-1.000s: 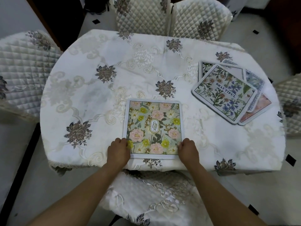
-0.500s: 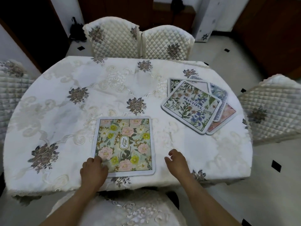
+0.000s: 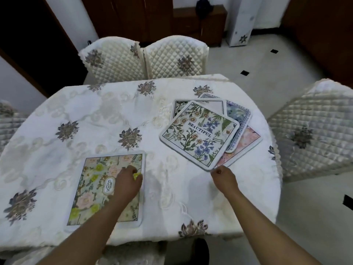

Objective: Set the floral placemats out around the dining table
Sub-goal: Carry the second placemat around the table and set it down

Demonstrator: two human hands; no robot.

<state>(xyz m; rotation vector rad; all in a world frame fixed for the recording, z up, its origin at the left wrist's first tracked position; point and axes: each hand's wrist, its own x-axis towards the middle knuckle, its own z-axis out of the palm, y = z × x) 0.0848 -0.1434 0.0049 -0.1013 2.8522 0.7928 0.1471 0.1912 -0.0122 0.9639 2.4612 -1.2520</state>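
Note:
A green floral placemat (image 3: pixel 99 180) marked GARDEN lies flat at the near edge of the dining table (image 3: pixel 76 119). My left hand (image 3: pixel 127 181) hovers over its right half with loosely curled fingers and holds nothing. A fanned pile of several floral placemats sits at the right of the table, with the one marked BEAUTIFUL (image 3: pixel 198 132) on top. My right hand (image 3: pixel 224 177) is at the near corner of that top mat, thumb touching its edge. Whether it grips the corner is hidden by blur.
A white embroidered tablecloth covers the table. Two quilted chairs (image 3: pixel 145 58) stand at the far side, another chair (image 3: pixel 313 131) at the right, one (image 3: pixel 7 119) at the left, and one below me at the near edge. Dark wooden furniture lines the back wall.
Both hands left the near edge of the green mat. My right hand moved right and forward to the pile's near corner. My left hand slid across the green mat. My view swung right.

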